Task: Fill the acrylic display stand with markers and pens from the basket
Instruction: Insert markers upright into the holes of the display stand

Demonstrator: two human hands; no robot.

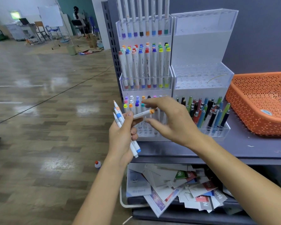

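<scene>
Head view: left hand (120, 137) grips markers (118, 116) by shelf (234, 151) edge; right hand (172, 120) spread open.

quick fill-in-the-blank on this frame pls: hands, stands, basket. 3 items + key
1. The left hand grips several markers; the sideways marker pointing toward the right hand has an ___ cap.
2. In the right stand, pens fill only the ___ tier.
3. The basket sits on the shelf to the ___ of both stands.

Missing words: orange; bottom; right
</scene>
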